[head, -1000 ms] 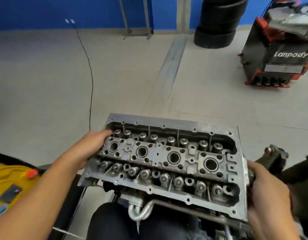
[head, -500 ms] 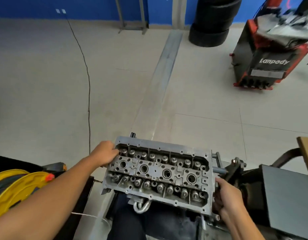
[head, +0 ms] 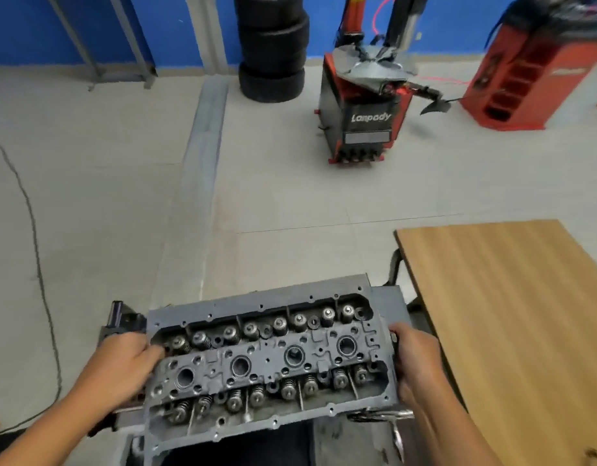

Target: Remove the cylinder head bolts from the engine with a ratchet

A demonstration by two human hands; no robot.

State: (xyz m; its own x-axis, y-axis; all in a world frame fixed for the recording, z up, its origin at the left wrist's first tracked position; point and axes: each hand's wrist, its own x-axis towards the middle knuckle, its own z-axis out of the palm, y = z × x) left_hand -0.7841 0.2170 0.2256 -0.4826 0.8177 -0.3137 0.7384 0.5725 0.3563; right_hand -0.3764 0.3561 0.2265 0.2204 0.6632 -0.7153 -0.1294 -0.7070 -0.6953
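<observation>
Nearest the camera, at about six o'clock, the cylinder head (head: 273, 364) sits tilted across the lower middle of the view, its valve springs and four plug wells facing up. The left hand (head: 122, 368) grips its end at eight o'clock, fingers curled over the rim into the valve gallery, and the right hand (head: 416, 361) clamps the opposite end at four o'clock, thumb side against the casting. The two hands are well apart, one at each end, and the head looks carried between them, though what lies beneath it is hidden. No ratchet is in view, and I cannot tell whether any bolts remain in the holes. By my reading the bolt work is done and the step in hand is lifting the head away. The next move calls for a level, steady carry and a firm place to set it; the wooden table (head: 512, 314), just beside at three o'clock, seems the likely spot. Farther off, a cable (head: 38, 257) trails over the floor at nine o'clock. At one o'clock stands a tyre changer (head: 364, 122), with stacked tyres (head: 273, 52) at twelve against the blue wall (head: 21, 25).
</observation>
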